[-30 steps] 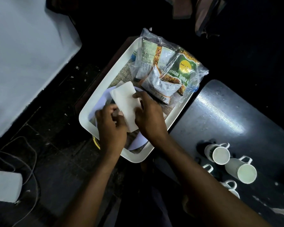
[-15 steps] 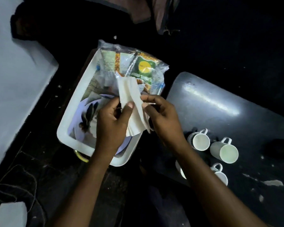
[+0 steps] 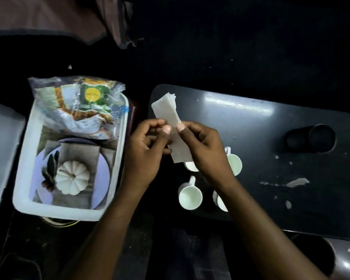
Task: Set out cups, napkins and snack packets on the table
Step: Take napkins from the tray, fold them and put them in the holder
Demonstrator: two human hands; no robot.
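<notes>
My left hand (image 3: 144, 152) and my right hand (image 3: 204, 148) both pinch a stack of white napkins (image 3: 168, 112), held upright above the left edge of the dark table (image 3: 251, 122). Several white cups stand on the table below my right hand: one (image 3: 190, 196) is in full view, another (image 3: 233, 163) is partly hidden behind my wrist, and two more show only as slivers. Snack packets in a clear bag (image 3: 79, 106) lie in the far end of the white tray (image 3: 22, 158) at my left.
The tray also holds a lavender plate (image 3: 104, 164) with a small white pumpkin (image 3: 72, 176) on grey cloth. A dark round holder (image 3: 311, 138) sits at the table's right. White scraps (image 3: 296, 181) dot the tabletop. The floor around is dark.
Both hands lifted the napkin stack out of the tray and carried it right, over the table's left edge. The pumpkin on the plate is now uncovered.
</notes>
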